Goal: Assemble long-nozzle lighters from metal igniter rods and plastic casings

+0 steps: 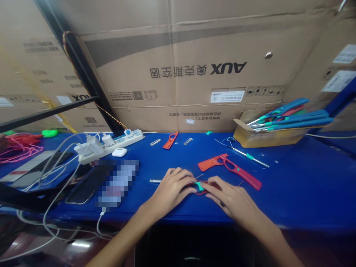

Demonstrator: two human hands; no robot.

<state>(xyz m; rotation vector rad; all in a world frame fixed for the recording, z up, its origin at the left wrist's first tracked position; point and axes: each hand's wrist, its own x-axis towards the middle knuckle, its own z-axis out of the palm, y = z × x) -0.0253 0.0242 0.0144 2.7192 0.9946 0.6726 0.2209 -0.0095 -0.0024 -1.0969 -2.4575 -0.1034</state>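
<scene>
Between my hands, low over the blue tabletop, is a long-nosed lighter (199, 192) with a red body and a green trigger (199, 185). Its silver barrel (155, 181) sticks out to the left from under my left hand (176, 187). That hand's fingers are closed on the barrel side of the body. On the other end, my right hand (226, 194) grips the body, its fingertips at the green trigger. Much of the lighter is hidden by my fingers. Just beyond lie a red lighter shell half (244, 177) and an orange-red handle piece (210, 163).
A loose lighter core with a silver tube (250, 157) lies at the back right, near a yellow box (269, 137) of blue lighters (297, 120). Another red piece (170, 141) lies at the back. Leftward are a power strip (111, 146), white cables, an earphone case (119, 152) and phones (118, 185).
</scene>
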